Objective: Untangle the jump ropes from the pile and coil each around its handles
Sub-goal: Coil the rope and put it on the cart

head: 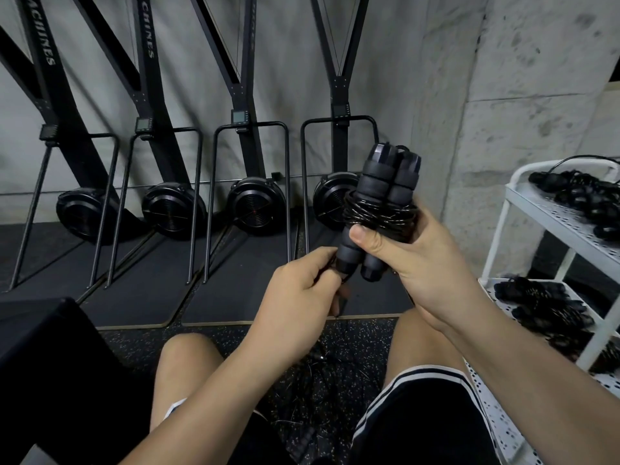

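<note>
Grey concrete walls (536, 78) are closing off the gym corner where we are sitting, with a row of black ski machines (241, 95) standing against them and speckled rubber flooring (134, 344) running under our knees. At our right a white perforated rack (513, 193) is carrying bundles of already coiled ropes (577, 193) on its upper and lower shelves. Between our legs the tangled pile (322, 370) is lying on the floor, dark against dark, so we are not able to count what is left in it.

Above it we are holding up one jump rope (375, 209). Our right hand (412, 263) is gripping the two foam handles (375, 186) side by side and upright, fingers curled round the back, thumb (364, 238) pressing the wound cord (396, 218) against them. Our left hand (295, 293) is closing its fingers on the loose tail just below the handle ends, though the exact pinch is hiding behind the knuckles.

We are judging the bundle light and the foam a sure, slightly soft grip. The coated cord is looking thin, springy and slick, likely to spring loose unless the thumb is pinning the wraps. We are reckoning the best hold is mid-handle, over the coil
</note>
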`<state>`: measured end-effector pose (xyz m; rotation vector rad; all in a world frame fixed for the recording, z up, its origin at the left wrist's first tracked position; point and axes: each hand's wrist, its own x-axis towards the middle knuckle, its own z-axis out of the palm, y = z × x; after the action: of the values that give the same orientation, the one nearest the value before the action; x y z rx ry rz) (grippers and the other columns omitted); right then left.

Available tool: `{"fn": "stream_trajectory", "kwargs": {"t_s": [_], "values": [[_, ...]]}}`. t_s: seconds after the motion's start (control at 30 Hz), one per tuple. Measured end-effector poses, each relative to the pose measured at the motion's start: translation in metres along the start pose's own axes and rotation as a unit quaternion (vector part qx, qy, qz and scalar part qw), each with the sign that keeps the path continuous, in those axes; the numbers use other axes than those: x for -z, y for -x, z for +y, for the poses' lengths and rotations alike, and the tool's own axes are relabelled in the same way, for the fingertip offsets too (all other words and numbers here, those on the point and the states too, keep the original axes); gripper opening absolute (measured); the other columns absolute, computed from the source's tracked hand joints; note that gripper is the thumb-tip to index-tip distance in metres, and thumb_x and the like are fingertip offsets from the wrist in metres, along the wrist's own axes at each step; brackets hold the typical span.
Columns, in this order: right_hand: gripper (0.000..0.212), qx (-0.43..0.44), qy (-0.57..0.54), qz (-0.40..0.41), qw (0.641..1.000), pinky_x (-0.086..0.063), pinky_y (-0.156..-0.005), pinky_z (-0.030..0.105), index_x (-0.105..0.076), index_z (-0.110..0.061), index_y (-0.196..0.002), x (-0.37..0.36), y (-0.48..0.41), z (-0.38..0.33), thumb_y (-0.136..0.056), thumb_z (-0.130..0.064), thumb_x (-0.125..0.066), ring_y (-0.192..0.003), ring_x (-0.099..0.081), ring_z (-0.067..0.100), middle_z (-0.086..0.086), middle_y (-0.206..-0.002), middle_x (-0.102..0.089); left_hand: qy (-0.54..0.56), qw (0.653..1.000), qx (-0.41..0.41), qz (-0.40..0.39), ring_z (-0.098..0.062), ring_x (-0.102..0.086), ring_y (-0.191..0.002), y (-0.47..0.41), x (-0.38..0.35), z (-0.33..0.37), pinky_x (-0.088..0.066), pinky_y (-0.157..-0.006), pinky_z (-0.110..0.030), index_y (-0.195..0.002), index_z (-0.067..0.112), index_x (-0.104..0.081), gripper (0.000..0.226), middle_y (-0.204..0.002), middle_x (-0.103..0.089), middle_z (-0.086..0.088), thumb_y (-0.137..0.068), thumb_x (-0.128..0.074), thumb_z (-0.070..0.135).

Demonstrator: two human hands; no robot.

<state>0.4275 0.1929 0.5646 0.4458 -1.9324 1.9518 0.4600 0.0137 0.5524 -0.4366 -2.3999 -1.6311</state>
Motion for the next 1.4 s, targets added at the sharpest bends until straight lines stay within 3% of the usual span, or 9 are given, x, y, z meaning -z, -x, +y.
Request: {"fn": "stream_trajectory", "kwargs": {"t_s": [0.23, 0.5, 0.63, 0.73, 0.97, 1.07, 1.2, 1.3, 1.4], "values": [[0.063, 0.066, 0.18, -0.018, 0.981, -0.05, -0.081, 0.01, -0.059, -0.043, -0.119, -0.003, 0.005, -0.009, -0.068, -0.053, -0.094, -0.102, -0.07, -0.006, -0.029, -0.109, -0.074, 0.153, 0.984, 0.092, -0.02, -0.015, -0.05, -0.059, -0.008, 0.012, 0.003, -0.042, -0.062, -0.027, -0.104, 0.027, -0.083, 0.029, -0.075, -0.073, -0.008, -0.102, -0.058, 0.012], [0.052, 0.126, 0.273, -0.04, 0.953, -0.043, -0.075, 0.007, -0.05, -0.045, -0.112, -0.003, 0.007, -0.007, -0.081, -0.045, -0.092, -0.1, -0.065, -0.01, -0.024, -0.106, -0.07, 0.286, 0.944, 0.155, -0.046, -0.012, -0.051, -0.058, -0.017, 0.025, 0.002, -0.041, -0.054, -0.02, -0.091, 0.011, -0.079, 0.025, -0.081, -0.072, -0.016, -0.103, -0.058, 0.002], [0.053, 0.196, 0.334, -0.033, 0.921, -0.046, -0.077, 0.023, -0.048, -0.034, -0.128, -0.001, 0.008, 0.007, -0.09, -0.028, -0.085, -0.1, -0.064, 0.007, -0.012, -0.116, -0.066, 0.329, 0.927, 0.168, -0.067, -0.012, -0.047, -0.056, -0.021, 0.028, 0.005, -0.037, -0.053, -0.022, -0.103, 0.001, -0.073, 0.017, -0.081, -0.07, -0.019, -0.101, -0.056, 0.0], [0.055, 0.222, 0.329, -0.041, 0.917, -0.043, -0.077, 0.016, -0.046, -0.029, -0.134, 0.002, 0.009, 0.014, -0.089, -0.024, -0.078, -0.097, -0.06, 0.005, -0.013, -0.113, -0.062, 0.33, 0.923, 0.177, -0.086, -0.013, -0.045, -0.056, -0.024, 0.033, 0.006, -0.035, -0.052, -0.022, -0.096, 0.003, -0.073, 0.019, -0.078, -0.067, -0.019, -0.1, -0.055, -0.002], [0.051, 0.073, 0.244, -0.089, 0.963, -0.048, -0.08, 0.008, -0.051, -0.039, -0.122, 0.002, 0.002, 0.005, -0.088, -0.038, -0.088, -0.102, -0.066, -0.014, -0.037, -0.111, -0.068, 0.359, 0.917, 0.173, -0.034, -0.013, -0.049, -0.054, -0.035, 0.044, 0.004, -0.04, -0.049, -0.02, -0.116, 0.0, -0.069, 0.025, -0.078, -0.065, -0.017, -0.1, -0.051, -0.004], [0.051, -0.012, 0.179, -0.171, 0.969, -0.054, -0.087, 0.027, -0.056, -0.037, -0.131, 0.003, -0.002, 0.002, -0.09, -0.037, -0.086, -0.1, -0.071, 0.0, -0.02, -0.111, -0.076, 0.344, 0.929, 0.138, 0.004, -0.014, -0.051, -0.057, -0.033, 0.048, 0.003, -0.042, -0.052, -0.019, -0.114, 0.0, -0.073, 0.022, -0.078, -0.067, -0.017, -0.101, -0.055, -0.001], [0.042, -0.127, 0.031, -0.244, 0.961, -0.049, -0.06, 0.037, -0.063, -0.017, -0.125, 0.004, -0.003, 0.002, -0.092, -0.034, -0.082, -0.083, -0.064, 0.029, 0.007, -0.092, -0.073, 0.235, 0.969, 0.026, 0.075, -0.012, -0.056, -0.062, -0.029, 0.039, 0.0, -0.047, -0.06, -0.021, -0.108, 0.009, -0.073, 0.017, -0.074, -0.067, -0.008, -0.105, -0.057, 0.002], [0.051, -0.108, -0.025, -0.227, 0.968, -0.06, -0.078, 0.043, -0.061, -0.016, -0.135, 0.001, 0.0, 0.003, -0.092, -0.032, -0.081, -0.093, -0.071, 0.026, 0.011, -0.11, -0.076, 0.101, 0.986, -0.075, 0.109, -0.012, -0.065, -0.083, -0.03, 0.028, -0.007, -0.055, -0.078, -0.033, -0.119, 0.019, -0.065, 0.013, -0.092, -0.072, -0.004, -0.109, -0.058, 0.013], [0.056, -0.08, -0.031, -0.205, 0.975, -0.05, -0.112, 0.059, -0.059, -0.026, -0.144, -0.001, 0.003, 0.008, -0.094, -0.039, -0.081, -0.123, -0.07, 0.024, 0.004, -0.134, -0.073, 0.148, 0.982, -0.053, 0.102, -0.019, -0.068, -0.095, -0.03, 0.022, -0.007, -0.057, -0.091, -0.047, -0.122, 0.021, -0.065, 0.023, -0.099, -0.074, -0.003, -0.103, -0.065, 0.034]]}}
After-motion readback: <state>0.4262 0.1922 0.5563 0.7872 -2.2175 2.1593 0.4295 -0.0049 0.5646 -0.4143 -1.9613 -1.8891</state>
